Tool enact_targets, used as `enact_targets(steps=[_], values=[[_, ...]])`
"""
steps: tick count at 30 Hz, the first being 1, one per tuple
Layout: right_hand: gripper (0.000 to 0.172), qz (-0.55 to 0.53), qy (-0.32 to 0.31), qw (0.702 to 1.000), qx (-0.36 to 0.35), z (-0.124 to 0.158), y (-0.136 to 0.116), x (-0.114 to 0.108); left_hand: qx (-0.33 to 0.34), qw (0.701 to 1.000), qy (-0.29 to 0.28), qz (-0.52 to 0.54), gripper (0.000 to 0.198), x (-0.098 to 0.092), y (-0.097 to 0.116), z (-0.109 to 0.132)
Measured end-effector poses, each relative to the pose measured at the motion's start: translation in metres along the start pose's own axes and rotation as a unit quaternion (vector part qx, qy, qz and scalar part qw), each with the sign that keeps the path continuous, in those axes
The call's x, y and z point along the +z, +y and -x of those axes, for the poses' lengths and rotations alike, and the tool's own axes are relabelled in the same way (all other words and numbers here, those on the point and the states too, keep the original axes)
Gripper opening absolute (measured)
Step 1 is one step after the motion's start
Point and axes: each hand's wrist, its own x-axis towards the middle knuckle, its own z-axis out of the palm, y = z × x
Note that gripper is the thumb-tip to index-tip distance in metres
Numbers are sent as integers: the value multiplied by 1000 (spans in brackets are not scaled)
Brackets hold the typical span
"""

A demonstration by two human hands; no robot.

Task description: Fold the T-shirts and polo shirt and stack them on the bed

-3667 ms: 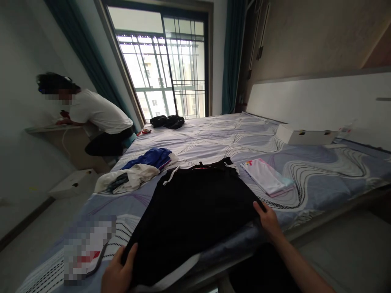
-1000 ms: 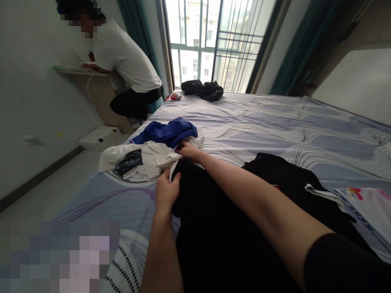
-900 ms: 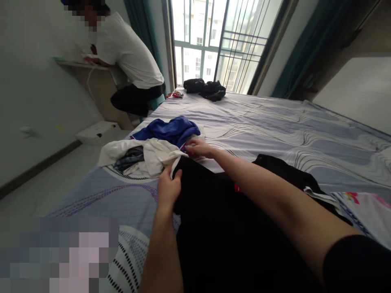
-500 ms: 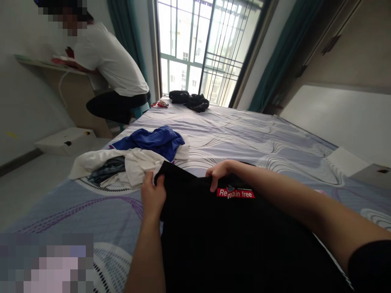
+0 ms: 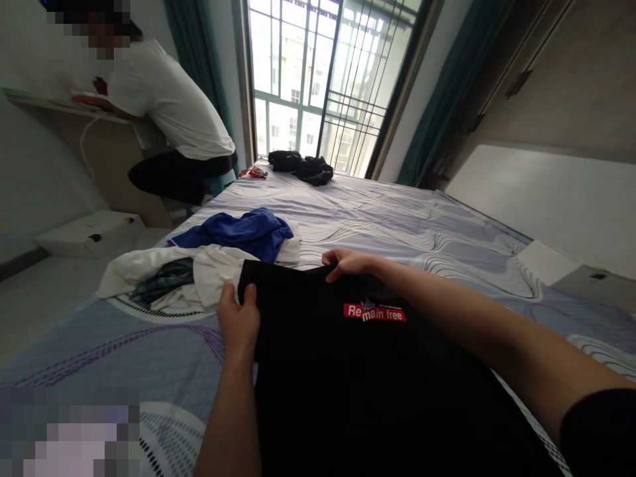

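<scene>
A black T-shirt (image 5: 318, 377) with a red "Remain free" print lies spread on the bed in front of me. My left hand (image 5: 238, 321) is closed on the sleeve side of it, thumb and fingers pinching the cloth at its left edge. At the upper edge, near the collar, my right hand (image 5: 345, 263) grips the fabric between thumb and fingers. Just beyond my left hand lies a rumpled white garment (image 5: 218, 268), with a dark grey piece of cloth (image 5: 163, 279) among its folds. Behind these sits a crumpled blue garment (image 5: 243, 232).
Black clothing (image 5: 303, 167) and a small red packet (image 5: 256, 173) lie at the bed's far end. A person in a white shirt (image 5: 171, 99) sits at a desk on the left. A white box (image 5: 92, 235) stands on the floor. The patterned bedsheet (image 5: 377, 212) stretches toward the window.
My right hand has moved to the shirt's upper edge and slightly left. The top edge between my hands is now straighter. The view has shifted a little.
</scene>
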Motion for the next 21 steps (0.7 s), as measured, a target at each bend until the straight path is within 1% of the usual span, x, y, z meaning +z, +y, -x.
enact_targets(steps=[2, 3, 4, 6, 7, 8, 9, 10, 12, 14, 15, 17, 19, 21], values=[[28, 76, 114, 990, -20, -7, -2, 3, -3, 1000, 10, -25, 23, 0, 1, 0], [30, 130, 170, 977, -19, -11, -4, 7, -10, 999, 14, -45, 24, -1, 2, 1], [34, 188, 225, 956, -11, -14, -6, 14, -22, 997, 19, -69, 26, -2, 4, 1], [42, 280, 312, 908, 19, -18, -11, 36, -54, 991, 29, -115, 31, -4, 7, 2], [45, 303, 344, 888, 37, -19, -13, 50, -72, 988, 35, -135, 33, -5, 8, 3], [49, 309, 368, 876, 53, -18, -15, 66, -89, 984, 41, -149, 35, -7, 9, 3], [54, 302, 382, 871, 67, -16, -17, 84, -104, 981, 45, -159, 36, -8, 9, 3], [60, 287, 388, 873, 78, -12, -18, 101, -116, 978, 46, -167, 38, -8, 9, 3], [69, 251, 364, 892, 93, 2, -18, 135, -134, 974, 34, -182, 40, -9, 9, 2], [67, 221, 315, 916, 111, 24, -15, 161, -147, 969, 3, -197, 44, -9, 8, 1], [65, 210, 294, 924, 124, 39, -14, 170, -153, 967, -13, -204, 46, -9, 7, 1], [63, 199, 269, 930, 151, 74, -12, 184, -158, 963, -34, -217, 46, -8, 6, -1], [65, 194, 254, 932, 172, 113, -11, 195, -154, 962, -36, -223, 43, -6, 4, -2], [67, 185, 239, 934, 192, 153, -11, 203, -144, 965, -25, -219, 41, -3, 3, -2]])
